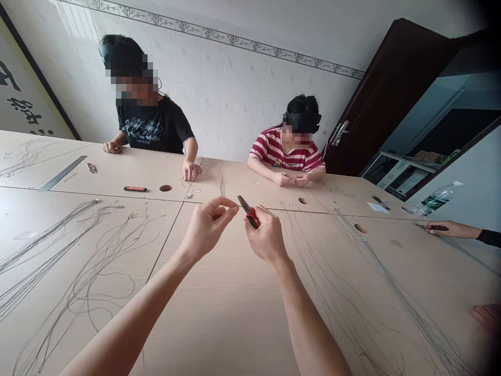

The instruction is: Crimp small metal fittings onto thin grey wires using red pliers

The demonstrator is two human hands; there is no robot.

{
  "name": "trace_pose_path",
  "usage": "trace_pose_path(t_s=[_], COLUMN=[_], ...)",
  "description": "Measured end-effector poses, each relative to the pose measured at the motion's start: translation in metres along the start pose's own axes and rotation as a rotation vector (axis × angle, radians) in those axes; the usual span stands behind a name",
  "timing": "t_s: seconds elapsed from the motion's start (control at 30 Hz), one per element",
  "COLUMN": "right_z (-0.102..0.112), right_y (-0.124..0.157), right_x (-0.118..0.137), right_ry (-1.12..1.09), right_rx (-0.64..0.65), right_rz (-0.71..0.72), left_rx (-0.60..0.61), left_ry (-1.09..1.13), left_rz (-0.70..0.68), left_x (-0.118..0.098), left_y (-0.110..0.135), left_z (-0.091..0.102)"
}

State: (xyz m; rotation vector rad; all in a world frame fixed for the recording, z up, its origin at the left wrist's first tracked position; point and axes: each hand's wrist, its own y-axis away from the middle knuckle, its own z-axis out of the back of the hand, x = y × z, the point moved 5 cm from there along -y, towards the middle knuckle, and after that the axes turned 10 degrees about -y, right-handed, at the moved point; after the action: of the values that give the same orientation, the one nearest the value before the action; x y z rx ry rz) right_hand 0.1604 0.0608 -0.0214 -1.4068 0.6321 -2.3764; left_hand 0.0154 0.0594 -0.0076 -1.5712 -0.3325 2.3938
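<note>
Red-handled, dark metal pliers [249, 213] sit firmly in the curled right hand [268, 235] in the head view. Their long axis runs from five to eleven o'clock, the tip just beside the left hand [209, 224] at nine o'clock, which is pinched narrow; anything within is too fine to tell. Thin grey strands [72, 216] lie farther toward nine o'clock on the pale wood-look table [219, 313].

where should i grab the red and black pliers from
Probably by the red-and-black handles, coming from the near right, where the right hand holds them: the dark metal nose slants away leftward, toward the left hand, leaving that end free.
</note>
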Motion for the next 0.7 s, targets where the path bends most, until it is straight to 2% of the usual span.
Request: trace_pose_path(t_s=[0.13, 0.37, 0.7], right_z=[0.006, 0.024, 0.016], right_y=[-0.002, -0.003, -0.001], right_x=[0.003, 0.004, 0.003], right_ry=[-0.042, -0.281, -0.456], right_rx=[0.002, 0.024, 0.125], right_rz=[0.007, -0.065, -0.121], left_rx=[-0.012, -0.036, 0.007], left_ry=[0.015, 0.066, 0.043], left_rz=[0.017, 0.073, 0.046], left_x=[-0.001, 0.003, 0.005], left_y=[0.0, -0.001, 0.006], left_z=[-0.001, 0.001, -0.005])
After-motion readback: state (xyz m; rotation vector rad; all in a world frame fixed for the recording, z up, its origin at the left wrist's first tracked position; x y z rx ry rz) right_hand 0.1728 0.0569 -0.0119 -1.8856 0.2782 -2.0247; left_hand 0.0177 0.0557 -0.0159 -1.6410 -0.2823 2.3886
